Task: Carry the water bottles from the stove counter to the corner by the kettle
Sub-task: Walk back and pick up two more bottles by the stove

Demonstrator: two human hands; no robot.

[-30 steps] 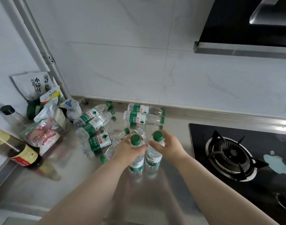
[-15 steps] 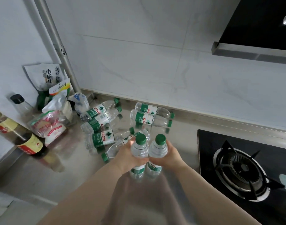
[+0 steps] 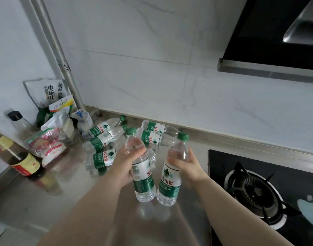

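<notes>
Left hand (image 3: 124, 166) is curled round the shoulder of one water bottle (image 3: 143, 178), thumb laid across the clear plastic just under the green cap. Right hand (image 3: 186, 166) has its fingers wrapped round the neck end of a second water bottle (image 3: 170, 181). Both grips are full, nothing spread. The two bottles fan out like a V: caps lean apart, bases sit just beside each other low over the stainless steel counter (image 3: 72, 206), and whether those bases touch the steel I cannot tell, though blurred reflections show right beneath them. Past the left hand, a heap of the same green-labelled bottles (image 3: 102, 139) lies on its side, with two more lying bottles (image 3: 154, 134) close to the foot of the tiled wall (image 3: 152, 71). Further left, seasoning bags (image 3: 45, 146) crowd the corner beside a metal pipe (image 3: 63, 66), and a dark sauce bottle (image 3: 26, 165) stands near the counter's edge. Off to the right sits the black gas stove (image 3: 255, 189), with the range hood (image 3: 269, 36) above it.
</notes>
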